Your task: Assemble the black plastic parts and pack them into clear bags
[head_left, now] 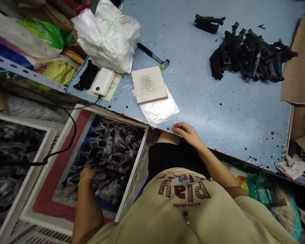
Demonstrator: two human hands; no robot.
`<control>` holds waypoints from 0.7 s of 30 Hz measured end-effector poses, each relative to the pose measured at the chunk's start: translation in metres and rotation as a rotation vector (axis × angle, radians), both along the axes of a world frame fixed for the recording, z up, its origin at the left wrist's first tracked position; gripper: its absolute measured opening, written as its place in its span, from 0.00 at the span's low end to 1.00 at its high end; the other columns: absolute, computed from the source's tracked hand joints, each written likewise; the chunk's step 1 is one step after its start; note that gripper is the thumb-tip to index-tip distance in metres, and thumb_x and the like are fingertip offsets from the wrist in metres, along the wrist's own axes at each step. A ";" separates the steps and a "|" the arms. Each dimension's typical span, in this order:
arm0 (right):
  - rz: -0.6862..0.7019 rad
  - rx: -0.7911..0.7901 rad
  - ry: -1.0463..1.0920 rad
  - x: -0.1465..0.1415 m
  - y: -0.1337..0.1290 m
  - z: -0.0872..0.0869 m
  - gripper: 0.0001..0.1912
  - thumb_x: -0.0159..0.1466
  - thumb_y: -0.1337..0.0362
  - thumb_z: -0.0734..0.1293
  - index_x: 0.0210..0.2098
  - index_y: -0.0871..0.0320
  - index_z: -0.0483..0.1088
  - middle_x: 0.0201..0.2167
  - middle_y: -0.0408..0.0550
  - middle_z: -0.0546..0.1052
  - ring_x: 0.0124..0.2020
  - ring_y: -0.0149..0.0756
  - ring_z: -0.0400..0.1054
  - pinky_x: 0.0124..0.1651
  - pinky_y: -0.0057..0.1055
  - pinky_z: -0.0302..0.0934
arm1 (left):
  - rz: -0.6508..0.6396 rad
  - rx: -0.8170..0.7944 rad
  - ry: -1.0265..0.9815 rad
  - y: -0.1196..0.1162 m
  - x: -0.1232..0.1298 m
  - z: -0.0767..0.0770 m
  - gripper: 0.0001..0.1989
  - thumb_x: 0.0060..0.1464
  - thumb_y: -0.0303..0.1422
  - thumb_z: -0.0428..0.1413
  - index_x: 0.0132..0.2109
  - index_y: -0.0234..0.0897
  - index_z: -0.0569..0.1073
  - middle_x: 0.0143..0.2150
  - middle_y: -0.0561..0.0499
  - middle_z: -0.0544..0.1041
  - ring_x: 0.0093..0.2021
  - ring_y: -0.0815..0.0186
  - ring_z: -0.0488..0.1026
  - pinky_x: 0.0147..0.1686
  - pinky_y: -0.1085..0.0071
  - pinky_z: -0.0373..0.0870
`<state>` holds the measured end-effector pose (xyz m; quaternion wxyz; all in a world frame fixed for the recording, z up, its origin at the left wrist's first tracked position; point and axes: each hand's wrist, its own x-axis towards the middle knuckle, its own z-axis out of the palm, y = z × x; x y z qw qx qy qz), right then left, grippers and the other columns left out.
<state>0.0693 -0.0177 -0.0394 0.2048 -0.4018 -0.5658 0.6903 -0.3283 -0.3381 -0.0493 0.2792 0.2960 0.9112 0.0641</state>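
Note:
My left hand point(88, 172) reaches down into a white crate point(132, 202) beside the table. It touches clear bags point(117, 145) with black parts inside; its fingers are dark and mostly hidden, so I cannot tell whether they grip one. On the table's front edge rests my right hand point(187, 132), fingers stretched out and holding nothing. Nearest to it are flat clear plastic bags point(159, 110), partly under a square, pale board point(148, 84) with a worn, speckled middle. A small hammer point(152, 56) lies behind the board.
Loose black plastic parts point(251, 56) are heaped at the table's right. A tied stack of clear bags point(109, 34) stands at the back left, near a white power bank point(103, 81) with a black cable point(72, 130). Another crate point(40, 142) of bagged parts is at far left.

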 end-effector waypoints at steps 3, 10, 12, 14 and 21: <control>-0.009 0.040 -0.010 0.008 0.006 -0.007 0.17 0.64 0.49 0.71 0.46 0.53 0.77 0.47 0.50 0.82 0.49 0.43 0.78 0.56 0.45 0.71 | 0.070 0.000 0.028 0.028 0.004 -0.018 0.11 0.45 0.42 0.56 0.23 0.42 0.68 0.16 0.55 0.72 0.23 0.57 0.74 0.26 0.66 0.70; -0.137 0.674 -0.280 0.037 0.146 -0.002 0.17 0.68 0.56 0.65 0.52 0.55 0.76 0.50 0.55 0.79 0.52 0.45 0.74 0.58 0.45 0.69 | -0.211 0.485 -0.463 0.203 0.090 0.008 0.25 0.53 0.53 0.59 0.47 0.38 0.81 0.48 0.43 0.85 0.50 0.52 0.82 0.54 0.57 0.78; -0.218 0.847 -0.490 0.050 0.216 0.013 0.18 0.69 0.59 0.63 0.55 0.57 0.75 0.53 0.58 0.77 0.55 0.48 0.71 0.60 0.47 0.67 | -0.393 0.596 -0.582 0.266 0.135 0.021 0.21 0.59 0.49 0.58 0.50 0.38 0.80 0.49 0.44 0.84 0.49 0.56 0.82 0.54 0.58 0.79; -0.283 0.931 -0.738 0.064 0.283 0.033 0.21 0.70 0.60 0.62 0.59 0.60 0.73 0.58 0.62 0.74 0.61 0.52 0.67 0.65 0.49 0.63 | -0.624 0.681 -0.634 0.333 0.176 0.028 0.19 0.63 0.44 0.57 0.55 0.40 0.78 0.54 0.44 0.81 0.50 0.59 0.81 0.54 0.59 0.79; -0.367 0.948 -1.061 0.114 0.445 0.086 0.27 0.70 0.58 0.62 0.64 0.64 0.71 0.67 0.69 0.67 0.69 0.63 0.56 0.69 0.57 0.54 | -1.058 0.699 -0.037 0.618 0.240 0.041 0.30 0.62 0.29 0.58 0.70 0.36 0.67 0.71 0.36 0.68 0.71 0.53 0.67 0.70 0.54 0.66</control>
